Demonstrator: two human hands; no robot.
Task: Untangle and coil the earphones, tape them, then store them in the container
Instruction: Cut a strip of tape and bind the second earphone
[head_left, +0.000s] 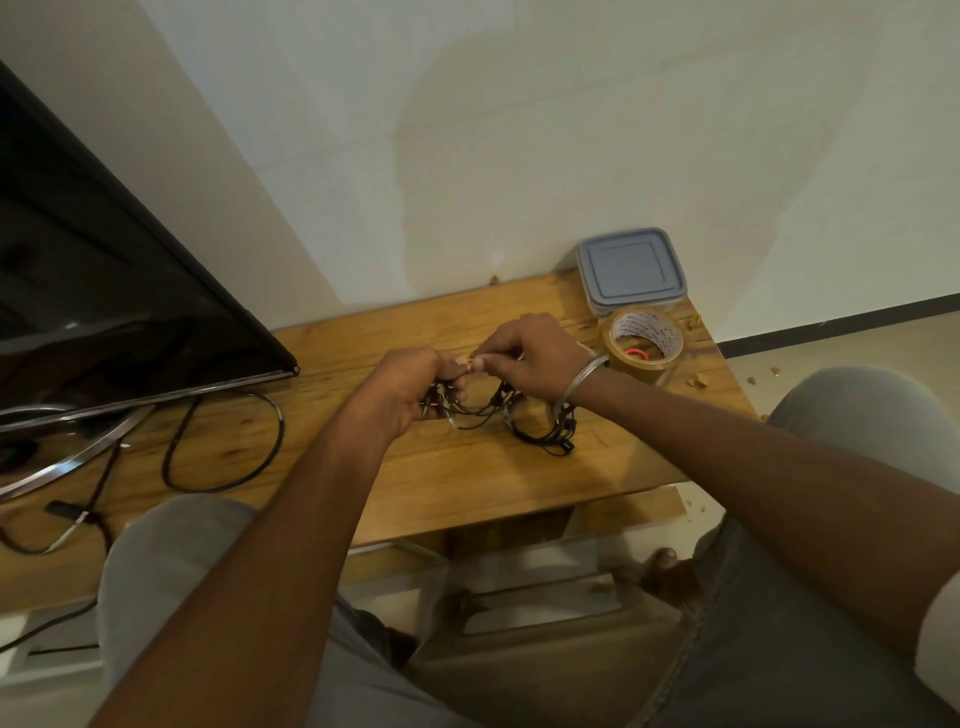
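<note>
A tangle of thin black earphones (540, 434) hangs between my hands above the wooden table (467, 483), its loose loops resting on the wood below my right wrist. My left hand (402, 389) grips one bunch of the cable. My right hand (530, 358), with a metal bangle on the wrist, pinches a strand close to my left fingertips. A roll of brown tape (644, 345) stands just right of my right hand. Behind it at the wall sits a clear container with a closed grey-blue lid (629, 270).
A large black screen (104, 291) on a metal stand fills the left of the table, with a black cable loop (223, 447) and a small black plug lying in front of it. Crumbs lie by the table's right edge. My knees are below the front edge.
</note>
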